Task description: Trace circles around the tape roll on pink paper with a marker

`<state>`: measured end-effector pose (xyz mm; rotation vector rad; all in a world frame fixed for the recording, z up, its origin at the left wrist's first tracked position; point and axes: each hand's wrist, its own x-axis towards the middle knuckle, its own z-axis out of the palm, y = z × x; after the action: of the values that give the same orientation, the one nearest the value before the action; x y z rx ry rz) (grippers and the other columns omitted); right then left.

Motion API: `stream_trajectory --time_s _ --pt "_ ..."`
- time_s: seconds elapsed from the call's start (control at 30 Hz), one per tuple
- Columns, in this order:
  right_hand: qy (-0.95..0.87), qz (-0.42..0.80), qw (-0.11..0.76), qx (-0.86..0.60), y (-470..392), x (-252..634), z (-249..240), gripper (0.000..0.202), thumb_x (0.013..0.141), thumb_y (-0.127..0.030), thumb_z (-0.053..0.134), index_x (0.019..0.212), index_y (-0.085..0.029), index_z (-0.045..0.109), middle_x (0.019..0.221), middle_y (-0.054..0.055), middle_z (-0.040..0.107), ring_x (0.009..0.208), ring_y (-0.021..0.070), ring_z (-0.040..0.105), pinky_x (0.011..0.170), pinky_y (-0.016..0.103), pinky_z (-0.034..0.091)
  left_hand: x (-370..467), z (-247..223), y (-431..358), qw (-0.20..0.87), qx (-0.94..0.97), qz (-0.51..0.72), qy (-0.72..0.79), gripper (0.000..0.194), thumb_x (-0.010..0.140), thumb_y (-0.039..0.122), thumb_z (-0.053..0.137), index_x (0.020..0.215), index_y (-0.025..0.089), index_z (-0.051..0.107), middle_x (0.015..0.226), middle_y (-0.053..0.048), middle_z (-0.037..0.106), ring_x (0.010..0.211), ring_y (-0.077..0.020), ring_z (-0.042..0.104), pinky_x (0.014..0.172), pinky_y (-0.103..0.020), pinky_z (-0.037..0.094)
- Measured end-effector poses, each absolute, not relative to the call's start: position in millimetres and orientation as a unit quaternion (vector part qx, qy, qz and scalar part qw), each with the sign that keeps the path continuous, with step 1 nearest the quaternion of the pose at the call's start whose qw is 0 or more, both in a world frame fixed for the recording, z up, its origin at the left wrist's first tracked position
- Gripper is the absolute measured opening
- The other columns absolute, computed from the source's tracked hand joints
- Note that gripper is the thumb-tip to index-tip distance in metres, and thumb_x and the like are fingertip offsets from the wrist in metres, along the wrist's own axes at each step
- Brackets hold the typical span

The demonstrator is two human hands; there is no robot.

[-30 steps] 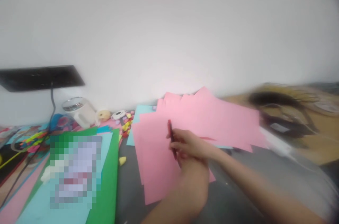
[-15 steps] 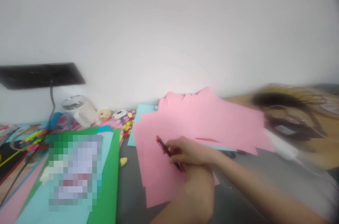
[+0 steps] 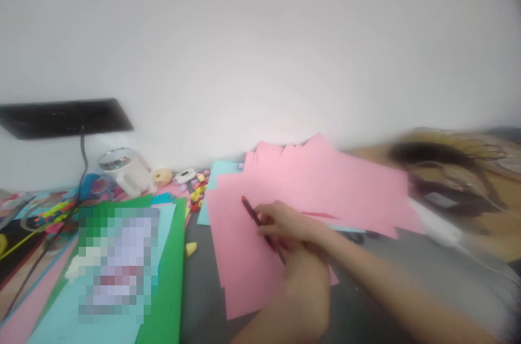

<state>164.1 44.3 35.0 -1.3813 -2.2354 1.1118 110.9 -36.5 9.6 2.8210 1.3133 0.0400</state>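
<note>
A black pen (image 3: 253,212) with a red end slants over a stack of pink paper sheets (image 3: 240,279). The fingers of my right hand (image 3: 280,220) are closed round its middle. Just below and partly behind it is my left hand (image 3: 303,265), wrist bent, close to the pen's lower end. The left fingers are mostly hidden, so whether they grip anything cannot be made out. A flat red piece (image 3: 319,215) lies on the pink paper, right of the right hand.
Green paper (image 3: 169,279) and light blue paper (image 3: 52,327) lie left, under a pixelated patch. Behind them stand a white mug (image 3: 132,173) and small colourful pieces (image 3: 198,192). A yellow piece (image 3: 191,248) sits on the grey surface. Blurred dark items (image 3: 448,186) are at right.
My right hand and the pen have shifted slightly up, and the pen's red end sits higher over the paper. My left hand has hardly moved. The whole view has shifted a little.
</note>
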Motion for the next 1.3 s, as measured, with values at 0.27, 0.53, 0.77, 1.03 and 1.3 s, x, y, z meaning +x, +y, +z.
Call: stream_trajectory --time_s 0.27,0.53,0.77,1.03,1.3 --pt "-0.716 0.351 0.241 -0.553 57 177 22 0.014 0.070 -0.026 0.060 0.067 -0.019 0.048 0.059 -0.004 0.057 0.053 0.0113 0.049 0.050 0.022 0.036 107 33 -39 -0.079 0.909 -0.161 0.376 0.071 0.061 0.022 0.065 0.129 0.010 0.047 0.115 -0.021 0.056 0.100 -0.0387 0.051 0.072 -0.046 0.045" --pt "-0.606 0.308 0.273 -0.681 73 226 17 0.018 0.076 -0.014 0.046 0.092 -0.014 0.054 0.065 0.003 0.063 0.055 0.0133 0.059 0.050 0.021 0.041 91 18 -38 -0.139 0.927 -0.125 0.324 0.062 0.064 0.030 0.064 0.119 0.004 0.053 0.113 -0.023 0.054 0.098 -0.0371 0.050 0.076 -0.048 0.041" --pt "-0.572 0.284 0.242 -0.730 66 235 18 0.004 0.066 -0.019 0.057 0.067 -0.016 0.060 0.055 0.003 0.058 0.054 0.0163 0.056 0.047 0.023 0.036 72 -17 -35 -0.109 0.955 -0.059 0.271 0.026 0.069 0.012 0.057 0.094 0.011 0.066 0.085 -0.012 0.063 0.095 -0.0332 0.053 0.096 -0.056 0.029" --pt "-0.598 0.286 0.255 -0.704 52 223 22 0.019 0.064 -0.027 0.060 0.054 -0.019 0.047 0.048 -0.004 0.044 0.049 0.0112 0.046 0.047 0.021 0.033 56 -36 -38 -0.045 0.949 0.111 0.292 0.010 0.075 0.012 0.053 0.075 0.017 0.062 0.089 -0.010 0.065 0.111 -0.0298 0.049 0.106 -0.049 0.022" --pt "-0.605 0.211 0.261 -0.722 38 211 40 0.018 0.063 -0.026 0.059 0.053 -0.020 0.045 0.049 -0.004 0.043 0.051 0.0124 0.044 0.049 0.022 0.030 46 -23 -47 -0.047 0.939 0.196 0.277 0.013 0.080 0.008 0.047 0.090 0.011 0.055 0.114 -0.016 0.058 0.122 -0.0324 0.041 0.102 -0.051 0.034"
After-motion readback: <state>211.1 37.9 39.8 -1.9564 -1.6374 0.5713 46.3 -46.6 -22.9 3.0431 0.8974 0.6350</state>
